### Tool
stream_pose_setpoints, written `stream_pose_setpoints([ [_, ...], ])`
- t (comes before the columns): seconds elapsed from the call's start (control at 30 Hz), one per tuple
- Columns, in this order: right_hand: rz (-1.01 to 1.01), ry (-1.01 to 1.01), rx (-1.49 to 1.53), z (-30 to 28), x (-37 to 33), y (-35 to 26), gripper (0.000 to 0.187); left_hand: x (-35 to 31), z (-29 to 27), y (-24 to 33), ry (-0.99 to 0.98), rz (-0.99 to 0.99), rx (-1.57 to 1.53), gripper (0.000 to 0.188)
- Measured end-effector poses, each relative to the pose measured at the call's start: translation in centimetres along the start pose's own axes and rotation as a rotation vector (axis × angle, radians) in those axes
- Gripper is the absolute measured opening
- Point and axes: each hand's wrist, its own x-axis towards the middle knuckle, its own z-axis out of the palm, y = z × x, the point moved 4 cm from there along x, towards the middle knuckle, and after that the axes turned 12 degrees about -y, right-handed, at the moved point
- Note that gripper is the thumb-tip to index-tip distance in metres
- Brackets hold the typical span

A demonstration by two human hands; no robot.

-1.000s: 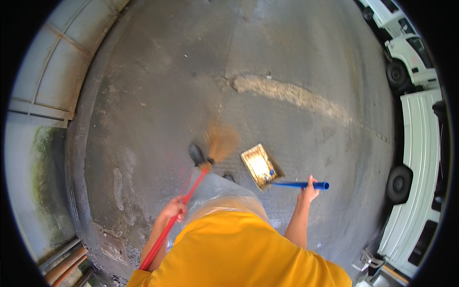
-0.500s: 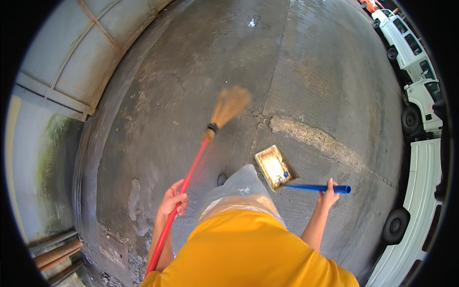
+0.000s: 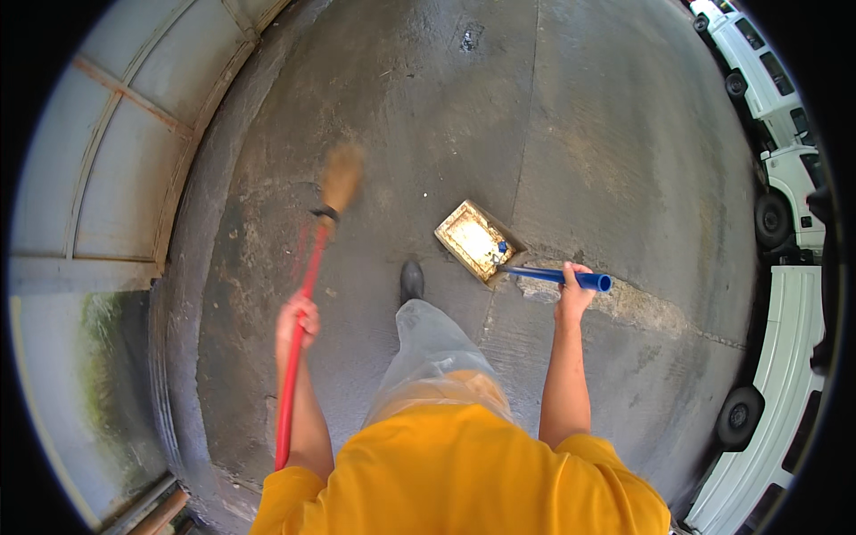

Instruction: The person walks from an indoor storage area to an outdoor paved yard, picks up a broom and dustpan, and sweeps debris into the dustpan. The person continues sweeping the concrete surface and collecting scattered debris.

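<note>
Head view looks straight down on a person in a yellow shirt (image 3: 464, 481) and pale grey trousers (image 3: 432, 357) standing on a stained grey concrete floor (image 3: 606, 134), one dark shoe (image 3: 411, 280) stepped forward. Left hand (image 3: 297, 323) is wrapped around the long red handle of a broom (image 3: 299, 330), fingers curled tight about the shaft roughly midway along it; the handle runs from beside the left elbow up and away to the tan straw bristle head (image 3: 341, 176), which is blurred and sits over the concrete ahead and to the left, near the base of the pale panelled metal wall (image 3: 98, 178). Right hand (image 3: 573, 294) is closed in a fist around the blue tubular handle (image 3: 557, 277) of a yellowish rectangular dustpan (image 3: 473, 239), fingers pressed together around the tube with its open blue end poking out just past the hand. The pan itself lies flat on the concrete just ahead of the shoe and to its right, beside a straight seam in the floor and close to a lighter patched strip (image 3: 642, 308) that runs off toward the right. Its inside looks bright and washed out with some pale grit or dirt; what exactly is in it cannot be made out. Along the right edge of the floor stand white vehicles (image 3: 785, 178), with dark tyres (image 3: 738, 416) showing near the lower right.
</note>
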Motion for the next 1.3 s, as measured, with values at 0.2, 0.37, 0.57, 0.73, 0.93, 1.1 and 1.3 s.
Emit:
stream_pose_setpoints([
  [0.2, 0.129, 0.074, 0.069, 7.9, 6.0, -0.6, 0.02, -0.1, 8.7, -6.5, 0.081, -0.459, 0.217, 0.058],
  [0.37, 0.178, 0.148, 0.015, 13.4, 12.5, -3.7, 0.021, -1.3, 13.0, 4.9, 0.074, -0.263, 0.317, 0.064],
  [0.57, 0.201, 0.23, 0.026, 22.0, 21.1, -6.8, 0.022, 5.3, 13.0, 20.1, 0.193, 0.128, 0.221, 0.056],
  [0.73, 0.24, 0.265, 0.006, 28.9, 27.6, -9.4, 0.02, 17.9, 7.8, 35.6, 0.034, 0.419, -0.05, 0.04],
  [0.93, 0.301, 0.15, 0.081, 33.9, 39.5, -0.2, 0.021, 40.2, 0.5, 46.6, -0.02, 0.523, -0.384, 0.014],
  [1.1, 0.307, 0.076, 0.017, 42.2, 50.2, 1.6, 0.016, 51.2, 1.7, 37.4, 0.123, 0.087, -0.296, 0.007],
  [1.3, 0.306, -0.04, -0.079, 48.3, 57.5, 4.5, 0.02, 47.4, 16.2, 37.3, 0.112, -0.124, 0.1, 0.054],
])
